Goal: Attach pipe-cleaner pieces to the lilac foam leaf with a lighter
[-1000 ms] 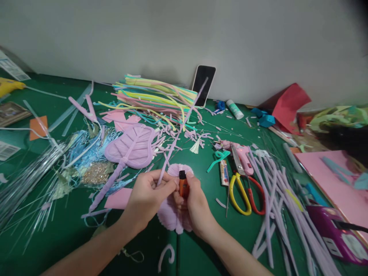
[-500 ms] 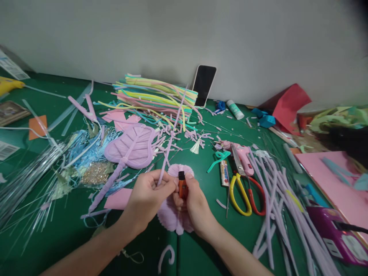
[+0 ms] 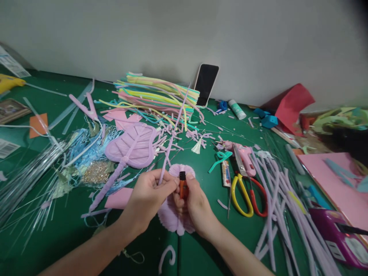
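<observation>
My left hand (image 3: 155,193) pinches a long lilac pipe cleaner (image 3: 171,142) that slants up and away over the table. Close beside it, my right hand (image 3: 197,205) grips an orange lighter (image 3: 183,188) with a black top, the thumb near that top. I cannot make out a flame. Below both hands lies a lilac ribbed piece with a scalloped edge (image 3: 168,216), partly covered by them. To the left rests a lilac leaf-shaped fan (image 3: 133,147) with a wrapped handle. A short curled lilac piece (image 3: 168,257) lies near the front.
Scissors (image 3: 242,195) with yellow and red handles and a pink glue gun (image 3: 247,159) lie to the right, near loose lilac pipe cleaners (image 3: 276,207). A coloured pipe cleaner bundle (image 3: 158,94) and a phone (image 3: 206,84) are at the back. Blue tassels (image 3: 83,147) lie left.
Both hands keep almost the same pose, with the pipe cleaner and lighter still held. The whole view has shifted very slightly.
</observation>
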A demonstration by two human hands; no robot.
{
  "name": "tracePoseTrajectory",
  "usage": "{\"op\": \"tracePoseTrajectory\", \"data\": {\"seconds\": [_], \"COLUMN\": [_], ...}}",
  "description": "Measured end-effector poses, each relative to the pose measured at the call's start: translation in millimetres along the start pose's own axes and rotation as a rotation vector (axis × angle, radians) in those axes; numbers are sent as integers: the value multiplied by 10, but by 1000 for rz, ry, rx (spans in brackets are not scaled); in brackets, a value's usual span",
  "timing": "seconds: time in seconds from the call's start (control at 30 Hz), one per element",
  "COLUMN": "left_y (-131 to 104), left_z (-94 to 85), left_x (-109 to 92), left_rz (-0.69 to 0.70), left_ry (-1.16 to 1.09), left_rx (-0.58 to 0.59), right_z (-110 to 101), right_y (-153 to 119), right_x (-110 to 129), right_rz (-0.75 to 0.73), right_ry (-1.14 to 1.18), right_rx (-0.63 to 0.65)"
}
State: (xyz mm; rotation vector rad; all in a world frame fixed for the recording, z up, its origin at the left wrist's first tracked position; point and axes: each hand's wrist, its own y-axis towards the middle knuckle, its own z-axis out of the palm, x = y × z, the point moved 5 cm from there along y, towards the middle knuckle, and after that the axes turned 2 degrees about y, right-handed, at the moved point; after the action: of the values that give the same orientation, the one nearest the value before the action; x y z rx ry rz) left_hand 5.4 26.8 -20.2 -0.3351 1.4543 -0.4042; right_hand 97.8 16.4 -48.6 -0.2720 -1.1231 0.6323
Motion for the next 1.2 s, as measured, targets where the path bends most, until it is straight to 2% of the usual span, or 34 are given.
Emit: {"op": "tracePoseTrajectory", "data": {"seconds": [0.13, 0.27, 0.33, 0.4, 0.5, 0.6, 0.73, 0.93, 1.2], "left_y": [-1, -15, -20, -12, 31, 82, 106, 117, 128], "left_z": [5, 9, 4, -18, -92, -126, -130, -134, -125], "left_x": [-7, -45, -39, 0, 94, 192, 282, 312, 288], "left_rz": [-12, 28, 64, 106, 172, 201, 180, 135, 106], "left_ry": [-4, 78, 133, 170, 222, 344, 413, 436, 534], "left_rx": [4, 16, 34, 43, 1, 27, 104, 105, 103], "right_z": [-14, -10, -36, -131, -416, -686, -835, -831, -857], "right_y": [-6, -15, -11, 11, 52, 42, -26, -60, 70], "right_x": [-27, -2, 75, 172, 349, 552, 729, 816, 808], "right_rz": [32, 81, 54, 0, -165, -406, -606, -675, -672], "right_ry": [21, 132, 193, 178, -19, -362, -811, -972, -1023], "right_rx": [-5, 65, 94, 51, -171, -378, -548, -640, -633]}}
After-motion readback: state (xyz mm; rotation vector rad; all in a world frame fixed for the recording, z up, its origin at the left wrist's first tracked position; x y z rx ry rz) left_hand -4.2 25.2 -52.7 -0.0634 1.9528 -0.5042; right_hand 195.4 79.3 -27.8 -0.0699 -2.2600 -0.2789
